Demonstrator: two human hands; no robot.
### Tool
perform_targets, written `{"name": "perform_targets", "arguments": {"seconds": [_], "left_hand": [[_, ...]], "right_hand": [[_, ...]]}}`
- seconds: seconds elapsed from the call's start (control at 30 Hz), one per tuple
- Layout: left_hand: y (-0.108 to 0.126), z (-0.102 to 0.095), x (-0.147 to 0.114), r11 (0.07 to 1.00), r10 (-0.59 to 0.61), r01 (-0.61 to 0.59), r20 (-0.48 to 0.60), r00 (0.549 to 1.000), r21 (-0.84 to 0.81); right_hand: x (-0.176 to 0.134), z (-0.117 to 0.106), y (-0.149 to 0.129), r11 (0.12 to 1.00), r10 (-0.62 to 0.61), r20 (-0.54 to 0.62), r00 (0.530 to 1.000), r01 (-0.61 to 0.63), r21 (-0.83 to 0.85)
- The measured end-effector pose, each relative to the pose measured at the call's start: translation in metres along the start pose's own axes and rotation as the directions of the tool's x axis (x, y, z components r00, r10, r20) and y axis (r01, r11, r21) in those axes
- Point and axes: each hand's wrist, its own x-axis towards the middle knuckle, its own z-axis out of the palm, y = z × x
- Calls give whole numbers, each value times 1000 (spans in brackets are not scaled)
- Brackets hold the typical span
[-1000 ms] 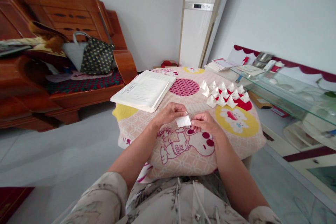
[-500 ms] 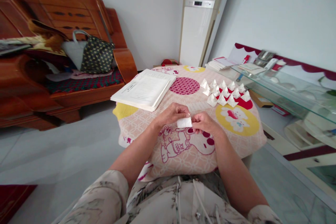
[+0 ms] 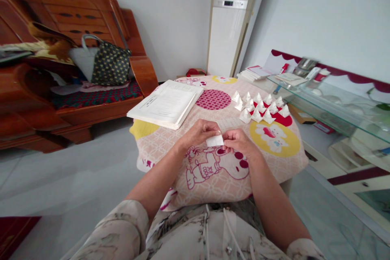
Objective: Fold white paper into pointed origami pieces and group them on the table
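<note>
A small folded piece of white paper (image 3: pixel 215 141) is held between my two hands, just above the patterned cloth. My left hand (image 3: pixel 201 132) is closed, its thumb and fingers pinching the paper's upper left side. At the right edge, my right hand (image 3: pixel 238 142) also pinches the paper, with its fingertips bunched together. Beyond my right hand stand several folded white paper shapes (image 3: pixel 257 114) with pointed tips, grouped in rows. A stack of printed paper sheets (image 3: pixel 166 103) lies on the cloth beyond my left hand.
The round table has a pink patterned tablecloth (image 3: pixel 170 187). On the right is a glass shelf (image 3: pixel 341 109) with a metal container and papers. A wooden sofa (image 3: pixel 100 109) with a dark patterned bag (image 3: pixel 111 65) stands to the left. A tall white air conditioner (image 3: pixel 227 40) is behind.
Both hands stay almost in place on the paper, which tilts very slightly. The whole view has shifted a little.
</note>
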Motion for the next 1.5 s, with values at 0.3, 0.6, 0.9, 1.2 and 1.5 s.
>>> {"name": "perform_targets", "arguments": {"seconds": [0.3,0.6,0.9,1.2,1.5], "left_hand": [[-9,-13,-1,964,-139,78,-230,963,-255],[-13,-12,1,977,-138,101,-191,972,-190],[-11,-9,2,969,-173,155,-77,982,-194],[-14,-9,1,928,-217,111,-274,937,-355],[-9,-4,0,918,-182,42,-325,928,-394]], "right_hand": [[-2,10,-7,972,-161,-226,961,193,131],[3,17,-6,916,-331,-181,926,269,-298],[4,17,-5,843,-345,-78,935,272,-465],[5,18,-3,986,-114,-306,945,145,80],[3,37,-12,966,-255,-395,882,254,-56]]}}
